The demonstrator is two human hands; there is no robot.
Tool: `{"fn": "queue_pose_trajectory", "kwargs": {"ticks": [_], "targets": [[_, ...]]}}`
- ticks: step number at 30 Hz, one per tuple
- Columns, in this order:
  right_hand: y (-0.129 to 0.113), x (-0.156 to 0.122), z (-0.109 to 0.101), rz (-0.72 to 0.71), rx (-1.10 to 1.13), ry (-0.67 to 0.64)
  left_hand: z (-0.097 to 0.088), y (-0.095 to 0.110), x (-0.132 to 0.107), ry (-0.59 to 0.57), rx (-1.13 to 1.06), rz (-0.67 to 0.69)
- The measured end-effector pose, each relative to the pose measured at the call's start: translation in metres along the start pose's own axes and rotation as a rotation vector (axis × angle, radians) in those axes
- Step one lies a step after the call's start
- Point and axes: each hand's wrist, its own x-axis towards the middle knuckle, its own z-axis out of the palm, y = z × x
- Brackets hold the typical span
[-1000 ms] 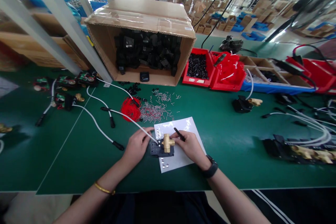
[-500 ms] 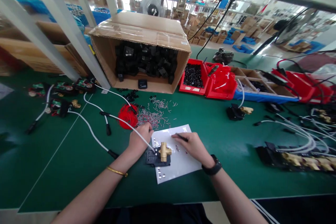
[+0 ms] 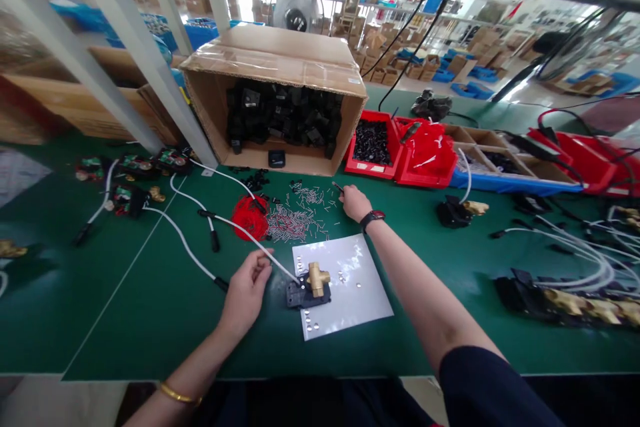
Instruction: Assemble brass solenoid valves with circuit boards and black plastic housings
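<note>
A green table (image 3: 125,307) is stretching across a bright workshop. Grey metal posts (image 3: 137,47) are rising at the left, a fan (image 3: 296,5) is standing behind, and cartons (image 3: 395,57) are crowding the pale floor (image 3: 533,90) beyond. Daylight is flooding in from the far side.

text: none legible | cardboard box (image 3: 275,60): small white sticker (image 3: 356,80), print too blurred to read | red bin (image 3: 350,155): white tag (image 3: 367,169), print too small to read

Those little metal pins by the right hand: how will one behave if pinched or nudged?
The metal pins look thin and round, so a nudge would probably roll or scatter them across the green mat. They lie loosely heaped, so pinching one likely drags neighbours. Each seems stiff and light.
</note>
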Motion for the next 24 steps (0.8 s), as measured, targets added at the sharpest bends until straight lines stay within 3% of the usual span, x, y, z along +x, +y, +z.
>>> {"fn": "queue_pose_trajectory", "kwargs": {"ticks": [2, 4, 6, 9, 11, 14, 16, 19, 24], "targets": [[-0.005, -0.022, -0.008, -0.030, 0.059, 0.014, -0.004, 0.000, -0.016, 0.056, -0.145, -0.008], [-0.009, -0.060, -0.015, -0.066, 0.135, 0.014, -0.005, 0.002, -0.031, 0.110, -0.173, 0.082], [-0.010, -0.109, -0.015, -0.075, 0.254, -0.034, -0.004, 0.004, -0.042, 0.134, -0.130, 0.300], [-0.007, -0.180, -0.003, 0.050, 0.749, -0.216, 0.003, 0.003, -0.052, 0.083, -0.046, 0.674], [-0.006, -0.210, 0.011, 0.092, 0.828, -0.165, 0.011, 0.000, -0.055, 0.030, -0.005, 0.778], [-0.010, -0.226, 0.030, 0.095, 0.741, 0.052, 0.022, -0.007, -0.059, 0.009, 0.083, 0.772], [-0.014, -0.227, 0.037, 0.092, 0.636, 0.131, 0.027, -0.009, -0.062, 0.028, 0.132, 0.769], [-0.016, -0.228, 0.040, 0.030, 0.475, 0.172, 0.027, -0.005, -0.066, 0.050, 0.175, 0.740], [-0.013, -0.238, 0.045, -0.229, 0.440, 0.196, 0.020, 0.002, -0.072, 0.174, 0.216, 0.481]]}}
